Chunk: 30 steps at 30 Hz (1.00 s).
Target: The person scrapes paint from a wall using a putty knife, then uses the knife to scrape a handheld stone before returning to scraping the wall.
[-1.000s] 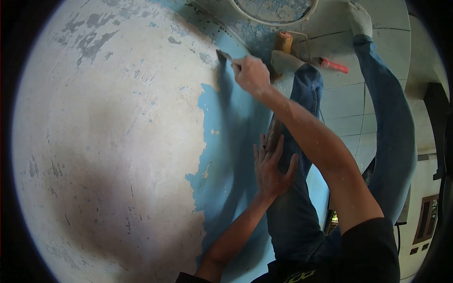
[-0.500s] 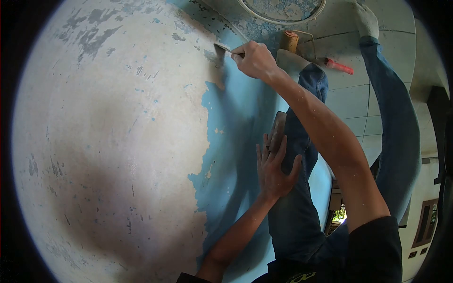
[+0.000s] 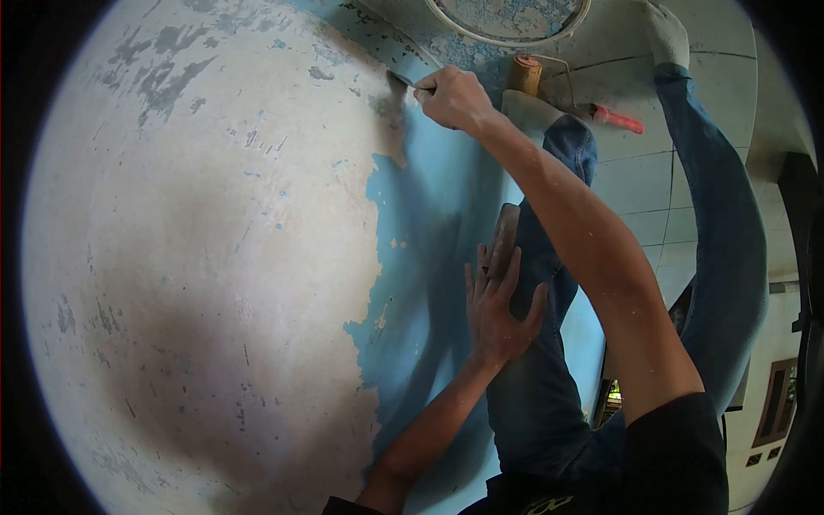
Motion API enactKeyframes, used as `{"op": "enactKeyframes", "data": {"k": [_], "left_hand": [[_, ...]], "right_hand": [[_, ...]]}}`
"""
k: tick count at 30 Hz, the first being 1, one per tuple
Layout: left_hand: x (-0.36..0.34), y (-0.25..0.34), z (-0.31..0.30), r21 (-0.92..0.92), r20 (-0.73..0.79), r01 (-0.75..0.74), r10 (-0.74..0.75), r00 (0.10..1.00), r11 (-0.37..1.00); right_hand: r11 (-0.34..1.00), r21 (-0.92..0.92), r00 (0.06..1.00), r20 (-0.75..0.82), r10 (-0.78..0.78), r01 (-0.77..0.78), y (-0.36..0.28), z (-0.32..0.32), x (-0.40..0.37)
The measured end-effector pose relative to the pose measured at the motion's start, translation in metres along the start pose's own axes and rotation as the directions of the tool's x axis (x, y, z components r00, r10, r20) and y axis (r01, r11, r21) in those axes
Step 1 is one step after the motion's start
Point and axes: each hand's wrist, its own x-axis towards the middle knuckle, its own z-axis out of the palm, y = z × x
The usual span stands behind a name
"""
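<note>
Only writing noted: yellowish lettering (image 3: 546, 505) across the front of a black shirt (image 3: 674, 455), cut off by the lower edge, not legible. Top of view, a round container (image 3: 522, 43) with a pale rim, seen in part; blue and grey flakes inside, more chips scattered on the floor tiles (image 3: 631, 184) beside it. Wall (image 3: 257, 215) fills the left side: chalky off-white surface with grey patches, small nicks and blue flecks, meeting smooth blue paint (image 3: 408, 292) along a jagged, torn-looking edge. Right hand (image 3: 457, 99) has its fingers curled together, clamped on a scraper (image 3: 400, 79); the dark, thin blade is at the wall, at the upper part of the off-white and blue boundary. Left hand (image 3: 500, 322) lower down, fingers extended and apart, thumb out to the side, back of the hand showing; a long, narrow, grey-brown flat piece (image 3: 505, 239) lies among the fingers, its far end projecting past them. Cannot tell how firmly it is held. Jeans (image 3: 717, 223) cover both legs, one leg just beside the left hand. Paint roller on the tiles near the container: worn tan cylindrical sleeve (image 3: 524, 75), bent wire frame, red handle (image 3: 616, 118). Pale specks dot the right forearm (image 3: 575, 202).
</note>
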Motion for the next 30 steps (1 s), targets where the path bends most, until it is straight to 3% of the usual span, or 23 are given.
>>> {"op": "enactKeyframes", "data": {"k": [3, 5, 9, 12, 17, 20, 21, 26, 28, 30], "left_hand": [[0.001, -0.002, 0.001, -0.004, -0.015, -0.017, 0.017, 1.000, 1.000], [0.002, 0.000, 0.000, -0.009, -0.005, -0.013, 0.013, 1.000, 1.000], [0.002, -0.001, -0.001, -0.015, -0.013, -0.015, 0.015, 1.000, 1.000], [0.002, -0.002, -0.001, -0.010, -0.025, -0.017, 0.017, 1.000, 1.000], [0.001, 0.000, -0.004, -0.017, -0.014, -0.010, 0.010, 1.000, 1.000], [0.004, 0.000, -0.002, -0.028, -0.030, -0.019, 0.018, 0.999, 0.999], [0.003, 0.000, -0.002, -0.030, -0.029, -0.010, 0.009, 1.000, 1.000], [0.001, -0.002, -0.001, -0.046, -0.028, -0.004, 0.003, 1.000, 0.999], [0.003, -0.003, -0.001, -0.044, -0.043, -0.009, 0.007, 0.999, 0.999], [0.003, -0.002, -0.001, -0.042, -0.044, -0.014, 0.012, 0.999, 0.999]], "right_hand": [[0.998, 0.052, 0.990, 0.132, -0.048, 0.041, -0.005, -0.016, -0.008], [0.998, 0.016, 0.998, -0.005, -0.057, 0.057, 0.003, -0.003, -0.004], [1.000, -0.016, 0.999, 0.036, 0.022, -0.021, -0.006, -0.007, 0.001], [0.995, 0.023, 0.991, 0.090, -0.102, 0.101, -0.006, -0.017, -0.011], [0.999, 0.011, 0.999, 0.000, -0.034, 0.034, -0.008, -0.006, -0.003], [0.992, 0.039, 0.993, 0.015, -0.119, 0.118, -0.012, -0.007, -0.016], [0.988, 0.027, 0.988, -0.044, -0.149, 0.151, -0.011, -0.003, -0.018], [1.000, 0.002, 0.998, -0.055, 0.010, -0.010, -0.014, 0.004, 0.014], [0.999, -0.023, 0.982, 0.184, -0.039, 0.044, -0.023, -0.019, 0.008], [0.998, -0.009, 0.990, 0.129, -0.053, 0.055, -0.024, -0.017, 0.001]]}}
